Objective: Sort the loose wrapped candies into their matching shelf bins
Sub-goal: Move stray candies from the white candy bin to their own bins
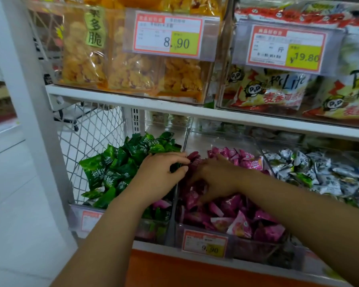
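left hand [164, 172]: yours, over the green candies [116, 166] at the bin divider, fingers curled; can't tell what they hold.
right hand [214, 179]: blurred, fingertips down among the pink candies [236, 214]; grip unclear.
stray pink candy [161, 204]: in the green bin, under your left wrist.

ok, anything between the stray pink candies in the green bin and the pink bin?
Only the clear bin walls between the two. The stray pink candies lie right beside them, by the wrist of the left hand.
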